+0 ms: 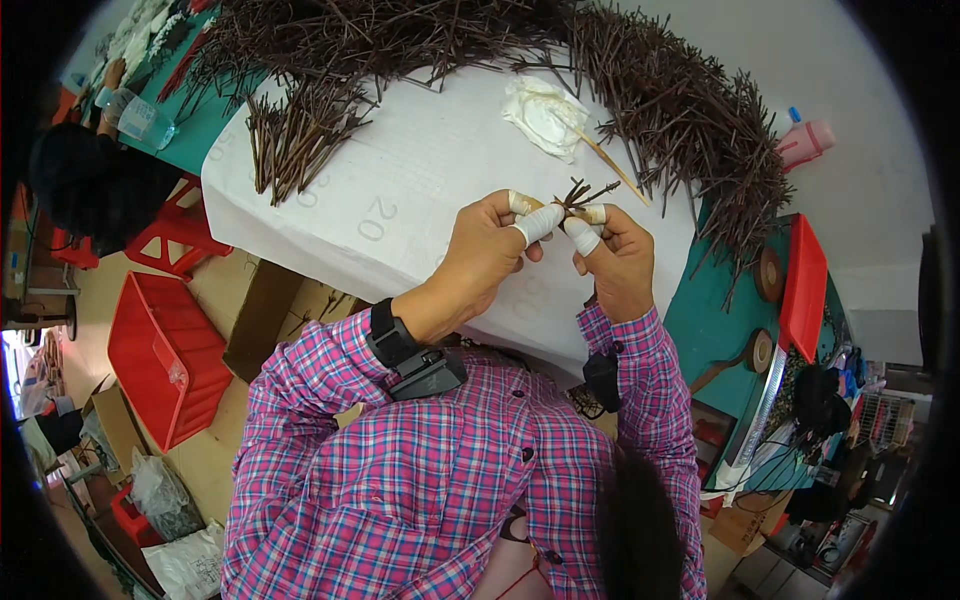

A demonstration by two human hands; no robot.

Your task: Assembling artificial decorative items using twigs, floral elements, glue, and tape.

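Observation:
My left hand (490, 240) and my right hand (618, 255) meet over the white-covered table (430, 180), thumbs and forefingers wrapped in white tape. Pinched between both sets of fingertips is a small brown twig (590, 192) with several short branches pointing up and to the right. Its lower end is hidden behind my fingers. Just beyond my hands lies a crumpled white cloth (545, 115) with a thin wooden stick (612, 165) on it. A sorted bunch of brown twigs (295, 140) rests on the table to the left.
Large heaps of brown twigs (670, 100) line the table's far and right edges. Tape rolls (760, 350) and a red tray (803, 285) sit on the green surface at right. A red crate (168, 360) stands at lower left. Another person (90, 180) sits at far left near a plastic bottle (140, 120).

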